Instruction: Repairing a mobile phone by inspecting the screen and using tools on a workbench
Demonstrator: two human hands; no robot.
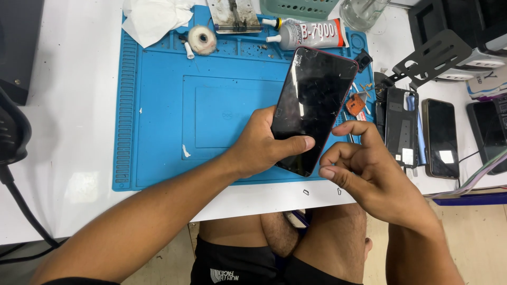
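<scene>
centre of frame: left hand [261, 145] clamped on a dark phone [315, 105], thumb across its scratched glass, above the blue mat [174, 105]. right hand [364, 169] just beside the phone's lower right edge, fingers curled, gripping nothing.

Both hands up over the bench, close together.

The left hand [259, 145] reaches in from the lower left, fingers curled in a grip, thumb laid flat across the front. The right hand [364, 169] sits just beside it, loosely curled, index finger crooked upward, holding nothing.
</scene>
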